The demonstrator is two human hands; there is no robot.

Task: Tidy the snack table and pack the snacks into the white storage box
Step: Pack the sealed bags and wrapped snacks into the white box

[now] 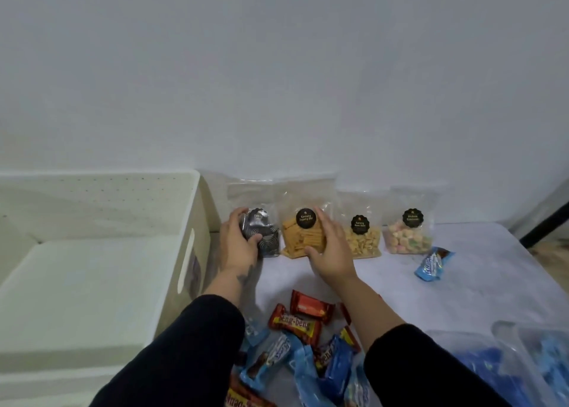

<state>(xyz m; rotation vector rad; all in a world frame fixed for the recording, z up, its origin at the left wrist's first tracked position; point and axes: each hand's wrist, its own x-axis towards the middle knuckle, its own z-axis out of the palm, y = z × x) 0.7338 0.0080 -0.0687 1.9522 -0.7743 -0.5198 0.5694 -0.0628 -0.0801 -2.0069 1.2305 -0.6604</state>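
Note:
Four clear snack bags stand in a row against the wall. My left hand point(238, 242) grips the leftmost bag of dark spiral sweets point(265, 237), fingers and thumb curled round it. My right hand point(331, 246) holds the right side of the bag of orange crackers point(297, 238), thumb in front and fingers behind. To the right stand a bag of yellow nuts point(363, 240) and a bag of pastel marshmallows point(408, 237). The white storage box point(191, 209) sits at the left, right beside my left hand, with nothing visible inside.
A pile of red and blue chocolate bars point(303, 342) lies near me between my forearms. One blue bar point(432, 263) lies alone at the right. Clear bags with blue items point(523, 363) fill the lower right corner. The table point(477, 295) has a white cover.

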